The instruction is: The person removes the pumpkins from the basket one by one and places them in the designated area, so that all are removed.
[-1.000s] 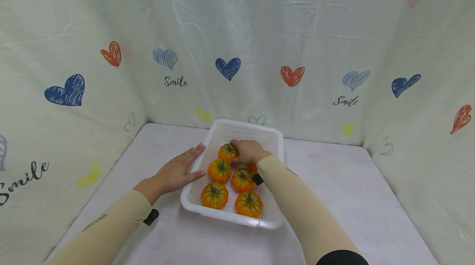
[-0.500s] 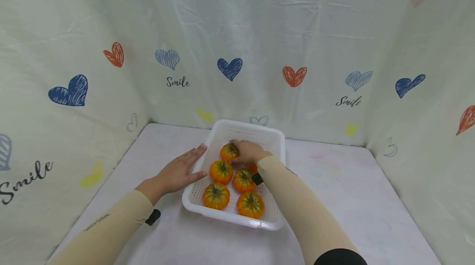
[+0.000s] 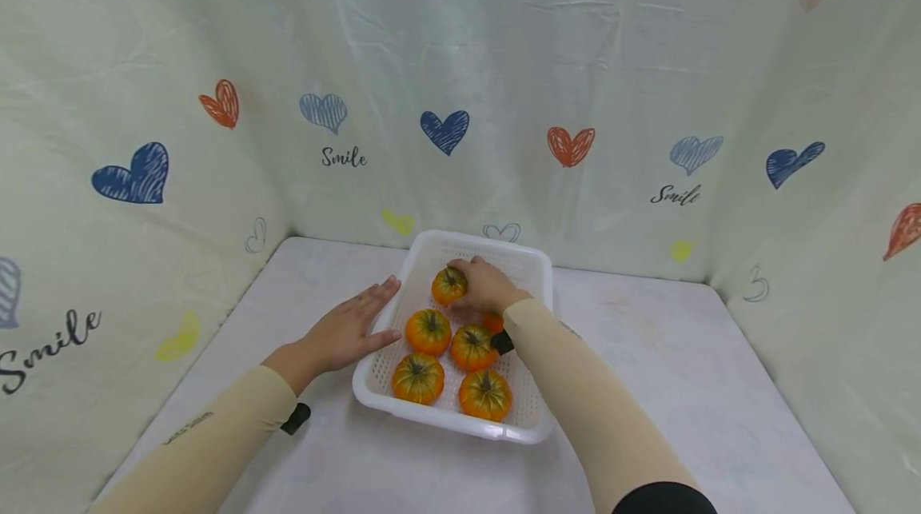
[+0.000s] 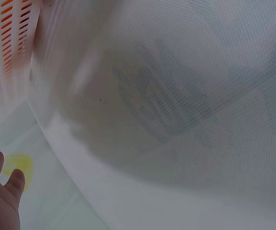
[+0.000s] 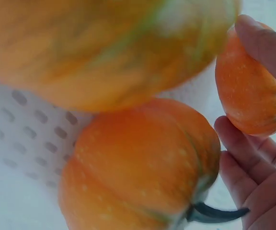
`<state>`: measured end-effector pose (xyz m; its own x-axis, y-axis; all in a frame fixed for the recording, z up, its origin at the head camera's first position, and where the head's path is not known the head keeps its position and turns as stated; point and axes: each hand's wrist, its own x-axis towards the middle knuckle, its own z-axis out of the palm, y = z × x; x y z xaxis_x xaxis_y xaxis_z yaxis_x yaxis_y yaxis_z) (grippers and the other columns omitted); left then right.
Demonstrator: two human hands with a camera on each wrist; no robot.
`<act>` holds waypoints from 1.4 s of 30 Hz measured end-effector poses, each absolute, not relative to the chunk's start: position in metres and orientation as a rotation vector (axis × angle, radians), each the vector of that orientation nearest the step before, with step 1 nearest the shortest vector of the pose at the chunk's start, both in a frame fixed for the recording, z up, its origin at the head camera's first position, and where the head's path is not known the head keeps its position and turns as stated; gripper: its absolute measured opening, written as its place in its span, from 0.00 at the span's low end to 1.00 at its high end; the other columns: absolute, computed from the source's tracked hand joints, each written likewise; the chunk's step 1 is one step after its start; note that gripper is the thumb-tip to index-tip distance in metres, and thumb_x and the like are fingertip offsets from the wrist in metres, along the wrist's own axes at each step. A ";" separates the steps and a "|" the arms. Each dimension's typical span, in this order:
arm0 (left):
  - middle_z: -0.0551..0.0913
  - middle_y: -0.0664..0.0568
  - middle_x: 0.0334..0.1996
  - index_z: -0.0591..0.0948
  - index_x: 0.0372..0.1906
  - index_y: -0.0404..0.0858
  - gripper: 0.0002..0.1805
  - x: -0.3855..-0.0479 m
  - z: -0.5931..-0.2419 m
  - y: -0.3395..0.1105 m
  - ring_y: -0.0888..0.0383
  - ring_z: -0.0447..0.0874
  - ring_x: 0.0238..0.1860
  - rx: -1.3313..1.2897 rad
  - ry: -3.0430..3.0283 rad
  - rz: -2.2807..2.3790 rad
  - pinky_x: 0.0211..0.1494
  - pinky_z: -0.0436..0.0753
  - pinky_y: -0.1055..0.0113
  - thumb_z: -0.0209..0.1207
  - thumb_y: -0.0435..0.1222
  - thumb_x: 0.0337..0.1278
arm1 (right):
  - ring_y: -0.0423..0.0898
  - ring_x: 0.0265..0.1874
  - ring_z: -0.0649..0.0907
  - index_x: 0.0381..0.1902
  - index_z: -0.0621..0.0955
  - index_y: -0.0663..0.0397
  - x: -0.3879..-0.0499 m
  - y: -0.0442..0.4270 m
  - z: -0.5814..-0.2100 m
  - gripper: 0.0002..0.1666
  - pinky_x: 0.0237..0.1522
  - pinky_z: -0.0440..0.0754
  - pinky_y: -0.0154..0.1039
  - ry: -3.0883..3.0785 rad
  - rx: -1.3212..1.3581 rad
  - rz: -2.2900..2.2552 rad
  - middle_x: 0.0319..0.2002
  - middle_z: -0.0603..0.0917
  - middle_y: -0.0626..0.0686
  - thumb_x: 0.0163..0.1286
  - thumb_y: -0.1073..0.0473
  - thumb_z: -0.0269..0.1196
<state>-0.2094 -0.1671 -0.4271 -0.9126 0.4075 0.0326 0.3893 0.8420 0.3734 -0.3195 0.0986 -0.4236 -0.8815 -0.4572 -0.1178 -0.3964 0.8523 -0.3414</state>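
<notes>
Inside a white perforated plastic basket [image 3: 446,420] lie several small orange pumpkins with greenish ribs. My right hand [image 3: 488,285] reaches in at the far part and grips the farthest pumpkin [image 3: 449,287]. In the right wrist view, thumb and fingers lie on opposite sides of this pumpkin [image 5: 247,86], beside a stemmed pumpkin [image 5: 143,165] and a blurred, closer one [image 5: 104,48]. One pumpkin [image 3: 493,322] is mostly hidden by the right wrist. My left hand [image 3: 347,332], fingers straight, is at the basket's left rim. The left wrist view catches part of that hand [image 4: 1,201] below the slotted basket wall [image 4: 13,62].
Other pumpkins sit in the nearer half: a left one [image 3: 428,332], a middle one [image 3: 472,348] and two at the front, left [image 3: 417,379] and right [image 3: 485,395]. The basket stands on a white table [image 3: 647,370], backed by a heart-printed curtain [image 3: 504,58].
My right hand and the gripped pumpkin have shifted slightly away from me and to the right, parting from the pumpkin in front. The left hand and the basket stay put.
</notes>
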 end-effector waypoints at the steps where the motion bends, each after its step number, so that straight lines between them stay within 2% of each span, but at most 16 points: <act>1: 0.51 0.49 0.79 0.51 0.81 0.43 0.48 -0.210 -0.427 -0.167 0.43 0.51 0.76 0.648 2.970 0.590 0.73 0.55 0.41 0.55 0.60 0.65 | 0.51 0.54 0.78 0.74 0.67 0.41 -0.320 0.100 -0.422 0.49 0.61 0.75 0.50 2.837 -0.662 -0.481 0.61 0.74 0.57 0.58 0.43 0.75; 6: 0.52 0.48 0.79 0.51 0.80 0.42 0.47 -0.210 -0.428 -0.168 0.43 0.52 0.76 0.681 2.983 0.594 0.73 0.56 0.41 0.55 0.59 0.66 | 0.52 0.62 0.75 0.74 0.67 0.43 -0.323 0.106 -0.415 0.49 0.66 0.70 0.48 2.834 -0.676 -0.555 0.65 0.74 0.55 0.59 0.44 0.75; 10: 0.51 0.47 0.79 0.51 0.80 0.41 0.46 -0.210 -0.428 -0.168 0.43 0.51 0.76 0.699 2.974 0.612 0.74 0.55 0.41 0.55 0.58 0.67 | 0.51 0.64 0.73 0.75 0.66 0.45 -0.321 0.112 -0.402 0.49 0.67 0.68 0.48 2.789 -0.672 -0.673 0.67 0.74 0.53 0.59 0.45 0.75; 14: 0.51 0.47 0.79 0.50 0.80 0.41 0.46 -0.210 -0.427 -0.168 0.43 0.50 0.77 0.697 2.967 0.609 0.74 0.54 0.41 0.54 0.58 0.67 | 0.50 0.63 0.73 0.75 0.65 0.44 -0.316 0.119 -0.385 0.50 0.67 0.69 0.49 2.768 -0.669 -0.757 0.67 0.73 0.52 0.59 0.46 0.75; 21: 0.51 0.47 0.79 0.50 0.81 0.42 0.47 -0.209 -0.428 -0.168 0.42 0.51 0.76 0.666 2.974 0.597 0.73 0.55 0.40 0.55 0.57 0.68 | 0.51 0.59 0.75 0.76 0.64 0.40 -0.310 0.135 -0.364 0.52 0.60 0.76 0.50 2.770 -0.684 -0.848 0.66 0.73 0.52 0.58 0.41 0.75; 29: 0.51 0.47 0.79 0.50 0.81 0.42 0.46 -0.210 -0.429 -0.168 0.42 0.52 0.76 0.691 2.973 0.607 0.73 0.55 0.41 0.54 0.58 0.68 | 0.50 0.49 0.79 0.75 0.64 0.40 -0.302 0.166 -0.357 0.51 0.49 0.83 0.44 2.757 -0.679 -1.029 0.58 0.77 0.52 0.59 0.43 0.75; 34: 0.51 0.48 0.79 0.51 0.80 0.43 0.45 -0.210 -0.431 -0.168 0.42 0.52 0.76 0.716 2.973 0.620 0.73 0.55 0.40 0.54 0.57 0.68 | 0.52 0.49 0.79 0.75 0.63 0.42 -0.298 0.193 -0.352 0.51 0.48 0.84 0.44 2.762 -0.635 -1.180 0.59 0.76 0.53 0.59 0.43 0.74; 42: 0.50 0.49 0.79 0.52 0.80 0.43 0.44 -0.209 -0.431 -0.169 0.43 0.51 0.77 0.734 2.984 0.623 0.73 0.55 0.40 0.54 0.56 0.69 | 0.58 0.55 0.77 0.78 0.58 0.42 -0.295 0.242 -0.356 0.54 0.52 0.82 0.52 2.854 -0.438 -1.327 0.67 0.68 0.60 0.62 0.40 0.71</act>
<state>-0.2094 -0.1687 -0.4309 -0.8905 0.4466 0.0869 0.4441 0.8115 0.3799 -0.2954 0.2416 -0.3561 -0.9613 -0.2324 0.1477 -0.2627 0.6133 -0.7449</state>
